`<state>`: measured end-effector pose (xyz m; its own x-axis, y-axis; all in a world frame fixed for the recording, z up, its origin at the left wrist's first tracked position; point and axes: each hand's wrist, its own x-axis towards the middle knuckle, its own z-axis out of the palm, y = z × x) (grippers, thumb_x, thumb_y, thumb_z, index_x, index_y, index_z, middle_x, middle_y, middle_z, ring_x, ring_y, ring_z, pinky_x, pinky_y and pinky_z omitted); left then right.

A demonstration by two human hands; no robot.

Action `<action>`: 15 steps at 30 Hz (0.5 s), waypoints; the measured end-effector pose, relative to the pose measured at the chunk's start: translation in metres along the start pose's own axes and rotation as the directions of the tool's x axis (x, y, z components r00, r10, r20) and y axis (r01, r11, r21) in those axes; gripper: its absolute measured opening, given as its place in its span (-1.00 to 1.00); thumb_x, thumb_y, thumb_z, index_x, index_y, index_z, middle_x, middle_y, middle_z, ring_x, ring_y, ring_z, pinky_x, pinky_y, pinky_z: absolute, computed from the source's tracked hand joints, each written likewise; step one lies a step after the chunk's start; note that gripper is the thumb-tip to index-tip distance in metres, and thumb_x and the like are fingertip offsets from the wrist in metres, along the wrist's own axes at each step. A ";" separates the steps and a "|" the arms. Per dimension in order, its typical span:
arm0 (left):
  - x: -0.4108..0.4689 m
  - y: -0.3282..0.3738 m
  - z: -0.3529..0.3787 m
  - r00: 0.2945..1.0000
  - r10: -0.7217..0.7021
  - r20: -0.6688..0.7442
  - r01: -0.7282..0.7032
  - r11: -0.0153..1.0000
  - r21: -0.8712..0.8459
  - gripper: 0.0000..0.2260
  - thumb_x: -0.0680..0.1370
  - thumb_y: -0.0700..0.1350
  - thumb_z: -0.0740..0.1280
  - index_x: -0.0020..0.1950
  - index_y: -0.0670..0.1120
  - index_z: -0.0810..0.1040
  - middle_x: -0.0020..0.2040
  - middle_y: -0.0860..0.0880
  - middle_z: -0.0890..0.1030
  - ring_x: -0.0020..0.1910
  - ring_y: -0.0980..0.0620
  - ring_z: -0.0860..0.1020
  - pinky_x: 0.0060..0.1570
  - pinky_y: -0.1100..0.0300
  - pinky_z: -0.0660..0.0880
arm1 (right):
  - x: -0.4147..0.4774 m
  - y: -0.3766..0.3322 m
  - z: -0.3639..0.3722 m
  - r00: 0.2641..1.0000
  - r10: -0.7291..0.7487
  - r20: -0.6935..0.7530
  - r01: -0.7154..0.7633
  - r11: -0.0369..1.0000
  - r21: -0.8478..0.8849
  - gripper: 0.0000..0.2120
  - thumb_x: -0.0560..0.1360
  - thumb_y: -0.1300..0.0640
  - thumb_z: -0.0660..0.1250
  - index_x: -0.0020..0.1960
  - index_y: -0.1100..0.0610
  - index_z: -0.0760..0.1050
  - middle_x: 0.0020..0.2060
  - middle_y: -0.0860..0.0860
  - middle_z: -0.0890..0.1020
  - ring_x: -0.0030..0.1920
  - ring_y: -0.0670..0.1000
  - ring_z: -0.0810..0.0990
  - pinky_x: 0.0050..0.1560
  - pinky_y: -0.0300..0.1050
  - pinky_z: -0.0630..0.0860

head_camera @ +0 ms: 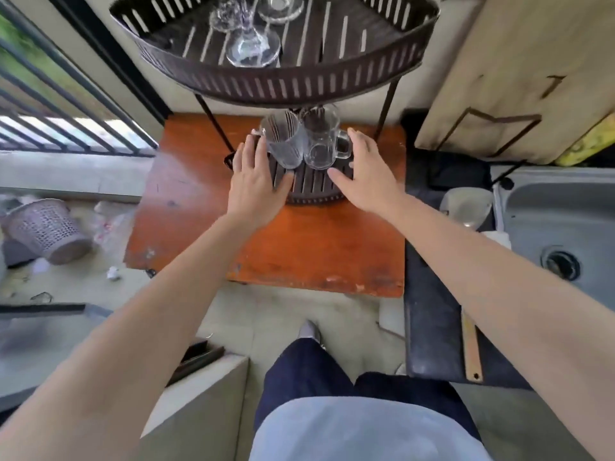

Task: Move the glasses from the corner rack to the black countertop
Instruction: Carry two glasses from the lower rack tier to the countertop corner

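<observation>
A dark slatted corner rack (332, 84) stands on an orange table (299, 247). On its lower shelf (312, 184) two clear glass mugs stand side by side, the left mug (283, 144) and the right mug (324, 144), handles pointing outward. My left hand (256, 174) hovers open just left of the left mug. My right hand (362, 171) is open just right of the right mug, near its handle. Neither hand grips anything. On the upper shelf stand stemmed glasses (251, 44), partly cut off by the frame. The black countertop (432, 314) lies to the right.
A steel sink (565, 227) sits at far right beside the countertop, with a wooden spatula (471, 344) and a pale scoop (466, 204) on it. A tipped-over basket (46, 231) and scraps lie on the floor at left. A railing runs along the upper left.
</observation>
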<state>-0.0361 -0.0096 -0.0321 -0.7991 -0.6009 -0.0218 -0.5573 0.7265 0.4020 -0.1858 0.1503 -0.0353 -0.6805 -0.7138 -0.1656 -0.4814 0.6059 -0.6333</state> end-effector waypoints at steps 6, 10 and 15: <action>0.066 -0.004 0.002 0.996 0.040 0.085 -0.036 0.998 -0.050 -0.12 0.51 0.17 0.35 0.60 -0.17 -0.07 0.61 -0.22 -0.03 0.58 -0.23 -0.10 0.53 -0.05 -0.10 | 0.031 0.005 0.014 0.998 0.057 0.032 -0.058 0.997 0.052 -0.03 0.55 -0.02 0.42 0.64 0.13 -0.22 0.64 0.11 0.01 0.53 0.11 0.32 0.45 0.11 0.38; 0.079 -0.003 0.007 0.993 0.015 0.116 -0.002 0.993 -0.116 -0.09 0.48 0.11 0.41 0.60 -0.17 -0.07 0.57 -0.19 0.09 0.55 -0.21 0.05 0.50 -0.02 0.04 | 0.035 0.008 0.021 0.991 0.114 -0.063 -0.106 0.988 0.114 -0.13 0.55 0.04 0.41 0.65 0.09 -0.07 0.52 0.15 0.26 0.31 0.05 0.56 0.35 0.07 0.49; 0.074 -0.001 0.017 0.998 -0.045 0.046 0.054 0.975 -0.215 -0.21 0.39 0.06 0.47 0.52 -0.11 0.20 0.40 -0.14 0.27 0.40 -0.13 0.28 0.36 0.04 0.34 | 0.040 0.005 0.029 0.977 0.166 -0.137 -0.140 0.974 0.179 -0.54 0.65 0.04 0.25 0.51 0.11 0.27 0.31 0.11 0.47 0.10 0.08 0.67 0.22 0.03 0.57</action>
<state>-0.0986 -0.0492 -0.0493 -0.7828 -0.6169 -0.0816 -0.5376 0.6044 0.5879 -0.1992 0.1148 -0.0670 -0.8201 -0.5485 -0.1632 -0.2743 0.6271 -0.7290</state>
